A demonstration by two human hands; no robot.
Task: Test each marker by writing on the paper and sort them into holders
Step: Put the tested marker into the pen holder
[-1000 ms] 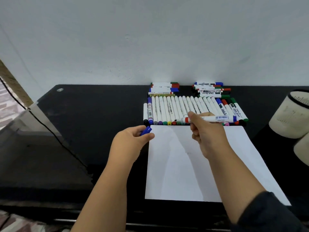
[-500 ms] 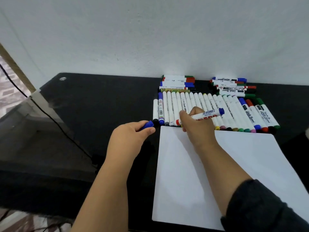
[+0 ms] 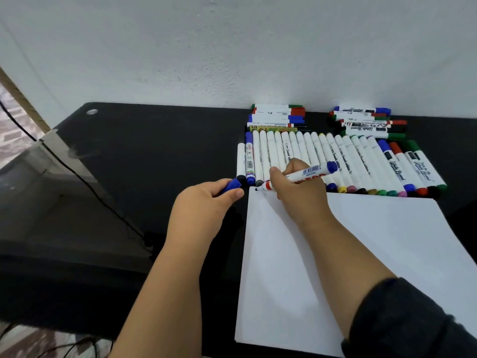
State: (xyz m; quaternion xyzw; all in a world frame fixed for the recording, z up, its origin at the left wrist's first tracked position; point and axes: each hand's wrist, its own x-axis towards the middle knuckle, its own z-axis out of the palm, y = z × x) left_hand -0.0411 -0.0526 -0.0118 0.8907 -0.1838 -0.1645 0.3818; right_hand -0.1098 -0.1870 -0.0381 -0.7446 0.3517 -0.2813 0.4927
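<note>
Fingers [image 3: 280, 177] grip marker [image 3: 307, 174] (uncapped).

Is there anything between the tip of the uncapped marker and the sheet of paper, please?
Nothing visible does. The right hand holds the marker with its tip at the paper's far left corner; that corner is bare. The left hand holds the blue cap off to the side, clear of the sheet.

Glossy black tabletop [image 3: 154, 140]; matt white paper [image 3: 361, 254]; rough wall [image 3: 232, 47].
</note>
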